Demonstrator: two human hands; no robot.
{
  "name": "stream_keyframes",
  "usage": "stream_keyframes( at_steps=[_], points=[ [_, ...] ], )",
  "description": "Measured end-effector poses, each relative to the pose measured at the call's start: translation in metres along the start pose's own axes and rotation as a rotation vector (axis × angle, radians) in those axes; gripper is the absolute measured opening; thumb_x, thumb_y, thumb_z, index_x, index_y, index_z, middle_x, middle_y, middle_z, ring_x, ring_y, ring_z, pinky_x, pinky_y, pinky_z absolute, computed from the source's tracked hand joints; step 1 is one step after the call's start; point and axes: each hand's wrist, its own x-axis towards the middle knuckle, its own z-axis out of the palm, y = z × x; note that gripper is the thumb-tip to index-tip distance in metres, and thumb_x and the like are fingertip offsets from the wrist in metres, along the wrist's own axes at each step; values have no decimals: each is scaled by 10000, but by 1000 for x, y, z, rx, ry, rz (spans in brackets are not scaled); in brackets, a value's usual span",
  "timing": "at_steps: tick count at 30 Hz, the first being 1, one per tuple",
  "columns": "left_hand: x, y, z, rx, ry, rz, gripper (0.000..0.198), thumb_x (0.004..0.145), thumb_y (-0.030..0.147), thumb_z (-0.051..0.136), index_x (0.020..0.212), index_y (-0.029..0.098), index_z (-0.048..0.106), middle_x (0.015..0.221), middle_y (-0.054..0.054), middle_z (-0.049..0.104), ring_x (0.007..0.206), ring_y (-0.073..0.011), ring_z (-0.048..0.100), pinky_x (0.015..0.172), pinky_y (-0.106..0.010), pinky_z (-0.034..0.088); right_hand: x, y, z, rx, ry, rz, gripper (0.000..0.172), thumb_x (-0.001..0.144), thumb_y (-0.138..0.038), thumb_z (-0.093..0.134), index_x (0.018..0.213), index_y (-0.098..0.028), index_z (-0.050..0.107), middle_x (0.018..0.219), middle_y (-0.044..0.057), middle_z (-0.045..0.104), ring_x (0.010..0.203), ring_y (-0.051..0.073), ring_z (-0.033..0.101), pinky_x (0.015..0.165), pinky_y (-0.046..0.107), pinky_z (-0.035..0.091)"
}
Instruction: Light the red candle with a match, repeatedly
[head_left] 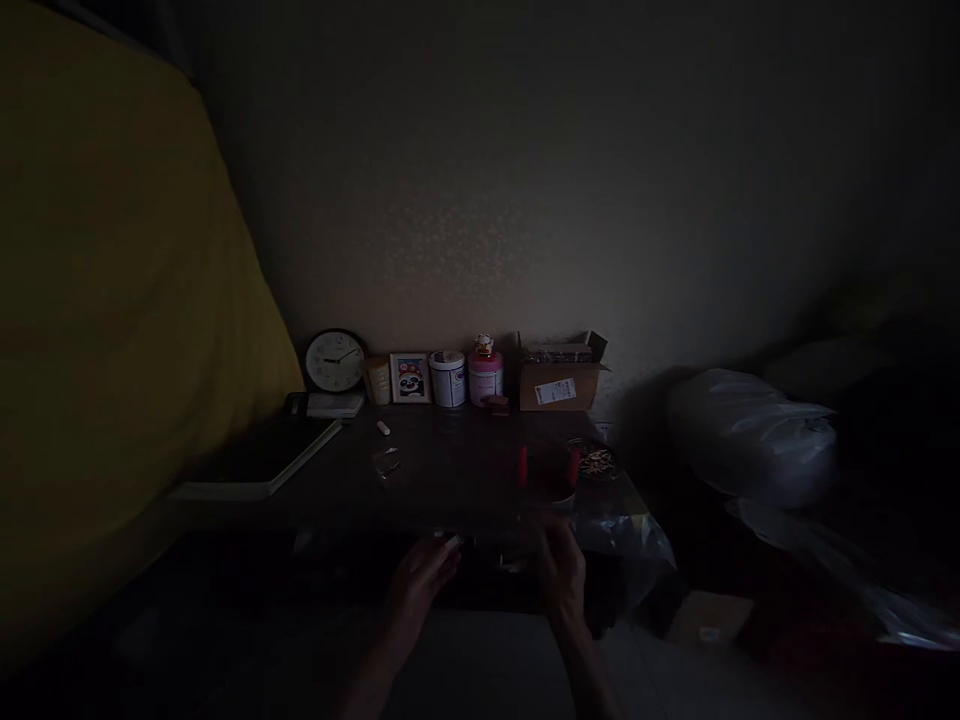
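Note:
My left hand is at the table's front edge, its fingers closed round a small pale object whose kind the dimness hides. To its right, my right hand has its fingers bent together and pointing down, and what they grip, if anything, is too dark to tell. A thin whitish piece shows just left of those fingers. Just beyond the right hand, two red upright parts rise at the sides of a dark item on the table. A small clear plastic bag and a small white piece lie farther left.
Along the wall stand a round clock, a panda picture frame, white and pink canisters and an open cardboard box. A dish of small sticks is at right, a large book at left.

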Motion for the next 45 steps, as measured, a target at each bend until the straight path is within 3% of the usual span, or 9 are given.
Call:
stream_keyframes(
  at_steps=[6, 13, 24, 45],
  points=[
    [0, -12, 24, -30, -131, 72, 262, 668, 293, 702, 909, 190, 686, 989, -61, 689, 1003, -249, 596, 853, -340, 467, -12, -11, 9, -43, -88, -173, 204, 831, -364, 502, 792, -187, 596, 767, 34, 654, 695, 153, 617, 601, 211, 483],
    [-8, -8, 44, -13, -225, 158, 208, 714, 276, 656, 903, 195, 689, 1036, -59, 670, 1077, -254, 553, 934, -365, 440, -17, -3, 13, -188, -157, -355, 163, 874, -267, 453, 867, -209, 605, 810, 42, 653, 758, 154, 625, 658, 226, 491],
    [-4, -12, 39, 36, -220, 143, 240, 714, 283, 654, 940, 208, 687, 1077, -69, 657, 1065, -258, 561, 902, -359, 459, -17, -1, 13, -214, -236, -386, 180, 878, -242, 442, 925, -205, 611, 838, 44, 661, 802, 158, 635, 691, 221, 496],
    [-5, -13, 39, -70, -239, 96, 218, 723, 241, 650, 929, 181, 683, 1029, -66, 674, 1056, -246, 564, 924, -365, 436, -18, -6, 12, -159, -197, -442, 196, 880, -216, 440, 981, -221, 608, 890, 49, 663, 833, 154, 631, 712, 228, 502]
  ],
)
